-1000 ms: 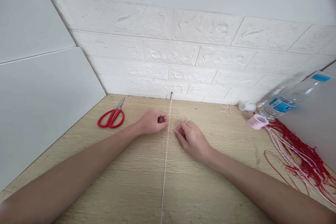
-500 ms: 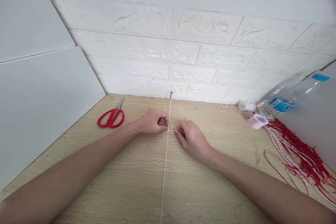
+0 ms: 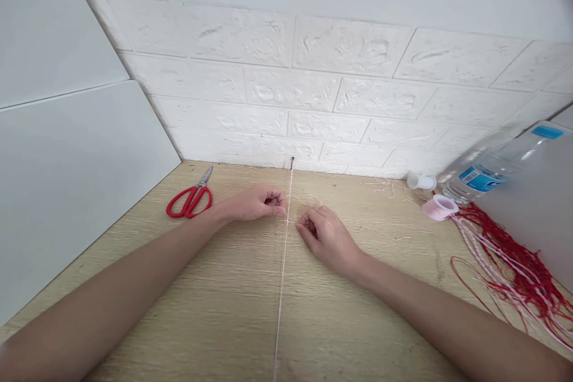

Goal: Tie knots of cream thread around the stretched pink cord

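Mid-frame, our left hand [image 3: 258, 203] and right hand [image 3: 330, 239] pinch thread [image 3: 292, 221]; the pink cord [image 3: 282, 286] looks knotted above, unworked below.

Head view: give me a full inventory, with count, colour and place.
Taut thin cord: one, pale pink, running from the wall toward the camera
Thin loose-ended thread: count unclear, cream, crossing the cord between the hands
Metal scissors: one, red handles, left on table
Plastic spools: two, one white, one pink, at right
Clear plastic bottle: one, blue cap and label, behind the pink spool
Tangled cords: many, red and pale pink, far right
Fine thread scraps: several, cream, near the wall
Wooden tabletop: one, light tan, below
Brick-patterned wall: one, white, behind
Left hand: one, bare, left of cord
Right hand: one, bare, right of cord
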The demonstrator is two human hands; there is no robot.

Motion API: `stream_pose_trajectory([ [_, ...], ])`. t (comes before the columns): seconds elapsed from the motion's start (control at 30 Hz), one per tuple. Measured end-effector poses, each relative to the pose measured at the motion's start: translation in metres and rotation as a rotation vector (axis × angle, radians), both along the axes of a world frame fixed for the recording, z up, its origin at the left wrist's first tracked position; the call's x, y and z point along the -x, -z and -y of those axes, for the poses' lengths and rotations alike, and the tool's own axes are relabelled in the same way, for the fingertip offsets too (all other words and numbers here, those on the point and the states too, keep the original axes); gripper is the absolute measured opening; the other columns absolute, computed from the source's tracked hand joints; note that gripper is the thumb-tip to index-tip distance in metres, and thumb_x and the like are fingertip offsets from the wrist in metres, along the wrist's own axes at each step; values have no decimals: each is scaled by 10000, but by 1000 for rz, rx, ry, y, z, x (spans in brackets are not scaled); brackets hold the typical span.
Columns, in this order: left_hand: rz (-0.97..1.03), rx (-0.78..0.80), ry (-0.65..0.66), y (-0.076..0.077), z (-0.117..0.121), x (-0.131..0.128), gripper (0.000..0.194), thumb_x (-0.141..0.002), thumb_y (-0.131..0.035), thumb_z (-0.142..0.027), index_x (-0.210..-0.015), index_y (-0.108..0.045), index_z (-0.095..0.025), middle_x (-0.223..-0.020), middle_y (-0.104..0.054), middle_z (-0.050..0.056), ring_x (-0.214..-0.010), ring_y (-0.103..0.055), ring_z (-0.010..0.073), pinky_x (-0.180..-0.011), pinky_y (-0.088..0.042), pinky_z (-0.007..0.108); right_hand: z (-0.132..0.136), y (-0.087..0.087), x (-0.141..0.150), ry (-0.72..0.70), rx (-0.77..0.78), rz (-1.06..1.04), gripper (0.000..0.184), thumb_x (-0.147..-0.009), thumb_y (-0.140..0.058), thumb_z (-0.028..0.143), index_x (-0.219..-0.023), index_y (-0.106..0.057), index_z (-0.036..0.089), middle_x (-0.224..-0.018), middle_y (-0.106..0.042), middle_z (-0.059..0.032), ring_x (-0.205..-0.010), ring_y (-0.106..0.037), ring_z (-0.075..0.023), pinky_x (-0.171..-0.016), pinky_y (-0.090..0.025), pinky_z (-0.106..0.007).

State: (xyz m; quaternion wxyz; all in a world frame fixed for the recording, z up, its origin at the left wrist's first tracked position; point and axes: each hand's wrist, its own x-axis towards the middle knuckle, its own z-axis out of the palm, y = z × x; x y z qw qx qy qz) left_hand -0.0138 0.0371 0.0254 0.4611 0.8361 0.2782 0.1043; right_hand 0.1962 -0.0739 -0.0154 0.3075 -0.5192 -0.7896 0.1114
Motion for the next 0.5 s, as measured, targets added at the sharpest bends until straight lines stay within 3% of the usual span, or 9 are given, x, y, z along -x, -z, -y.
stream_pose_trajectory([
  [0.23,256,255,-139,5,-10,5,238,-833,-633,-394,-788,-564,-171,-762,-559,-1,-706,-497,119,-681,-388,254,-1,0,0,-6,0,-3,96,-918,-535,175,-825,-546,192,-787,-603,-34,-766,-528,-192,-755,-425,-343],
  [0.4,516,436,-276,9,-17,7,215,-845,-640,-354,-823,-596,-146,-995,-669,111,-950,-611,193,-845,-444,321,0,-1,0,-14,0,3,96,-915,-536,168,-823,-542,194,-788,-598,-34,-777,-527,-191,-749,-425,-338],
  [0.5,613,599,-284,8,-16,6,210,-842,-652,-341,-814,-556,-156,-837,-657,78,-843,-643,184,-833,-484,352,0,-1,0,-16,-2,6,94,-916,-529,166,-828,-540,196,-791,-595,-34,-788,-529,-193,-753,-424,-338],
])
